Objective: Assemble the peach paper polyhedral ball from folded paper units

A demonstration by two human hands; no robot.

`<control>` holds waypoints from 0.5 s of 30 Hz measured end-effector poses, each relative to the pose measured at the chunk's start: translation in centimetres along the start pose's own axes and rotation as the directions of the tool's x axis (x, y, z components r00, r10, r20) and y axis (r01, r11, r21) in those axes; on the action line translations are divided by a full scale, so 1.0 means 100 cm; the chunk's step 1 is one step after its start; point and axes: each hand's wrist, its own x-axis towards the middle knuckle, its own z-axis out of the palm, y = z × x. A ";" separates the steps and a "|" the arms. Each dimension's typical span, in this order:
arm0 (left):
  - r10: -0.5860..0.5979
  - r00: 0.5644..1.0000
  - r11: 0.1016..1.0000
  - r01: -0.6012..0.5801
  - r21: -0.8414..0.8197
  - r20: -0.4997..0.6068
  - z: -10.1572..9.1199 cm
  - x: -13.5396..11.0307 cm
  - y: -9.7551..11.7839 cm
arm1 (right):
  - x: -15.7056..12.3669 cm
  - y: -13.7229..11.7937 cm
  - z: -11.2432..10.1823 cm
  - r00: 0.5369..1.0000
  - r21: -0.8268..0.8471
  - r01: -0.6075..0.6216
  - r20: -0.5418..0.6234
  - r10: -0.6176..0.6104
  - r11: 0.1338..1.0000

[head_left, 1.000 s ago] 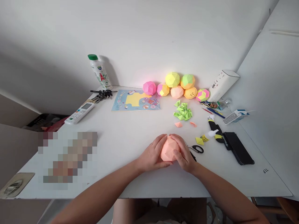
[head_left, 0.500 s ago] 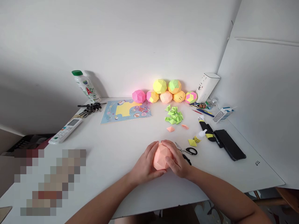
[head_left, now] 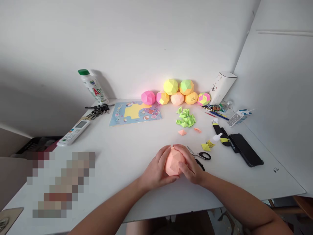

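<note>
Between my two hands is a peach folded-paper ball (head_left: pixel 174 162) with pointed facets, just over the front part of the table. My left hand (head_left: pixel 157 169) wraps its left side, thumb below it. My right hand (head_left: pixel 192 166) cups the right side, its thumb pressed on the front facets. Right beside that hand lie black-handled scissors (head_left: pixel 204 155), partly hidden by it. Farther back are two loose peach paper pieces (head_left: pixel 182 132), a pile of green folded pieces (head_left: pixel 187 118), and a yellow piece (head_left: pixel 205 147) near a small glue bottle (head_left: pixel 216 137).
Several coloured paper balls (head_left: pixel 171 86) are stacked against the wall. On the left stand a green-capped bottle (head_left: pixel 94 86), keys (head_left: pixel 97 111), a remote (head_left: pixel 74 133) and a puzzle board (head_left: pixel 117 114). To the right are a black phone (head_left: pixel 246 150), a carton (head_left: pixel 239 117) and pens (head_left: pixel 217 115).
The whole view has shifted a little, so things appear slightly farther right and higher. Both hands keep their hold on the peach paper ball, with hardly any change in grip.
</note>
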 end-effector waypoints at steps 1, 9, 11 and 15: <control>0.002 1.000 1.000 -0.002 0.003 -0.001 0.000 0.000 0.000 | 0.000 0.000 0.000 1.000 -0.002 -0.001 0.001 0.001 1.000; 0.018 1.000 1.000 -0.018 -0.016 -0.024 -0.001 0.006 0.004 | 0.002 -0.002 -0.003 1.000 -0.019 0.010 0.009 -0.010 1.000; 0.022 0.999 1.000 -0.023 -0.015 -0.029 -0.002 0.007 0.005 | 0.002 -0.002 -0.003 1.000 -0.020 0.012 0.006 -0.012 1.000; 0.010 1.000 1.000 -0.010 -0.001 -0.007 -0.002 0.005 0.005 | 0.002 -0.002 -0.002 1.000 -0.023 0.017 -0.002 -0.017 1.000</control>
